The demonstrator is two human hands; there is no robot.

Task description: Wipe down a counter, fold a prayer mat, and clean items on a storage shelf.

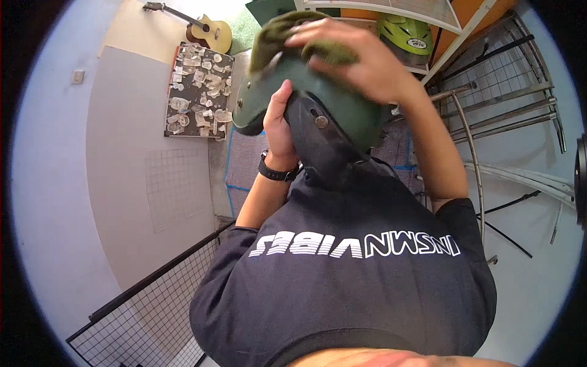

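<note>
A dark green motorcycle helmet (pixel 293 75) is held up in front of my chest, tilted, with its black side piece (pixel 321 133) and a round metal snap facing me. My left hand (pixel 279 121), with a black watch on its wrist, grips the helmet's edge, the thumb pointing up along the shell. Over the top of the helmet, my right hand (pixel 355 57) presses a bunched olive-green cloth (pixel 270 39) against the shell. Both this hand and the cloth are blurred. The helmet's far side is hidden.
A lime-green helmet (pixel 403 34) sits on a white rack (pixel 458 20) beyond my right hand. Metal frames (pixel 504 110) lean at the right. To the left are an acoustic guitar (pixel 211 34), a black panel (pixel 173 126) with clear pieces on it, and a black wire-mesh panel (pixel 156 298).
</note>
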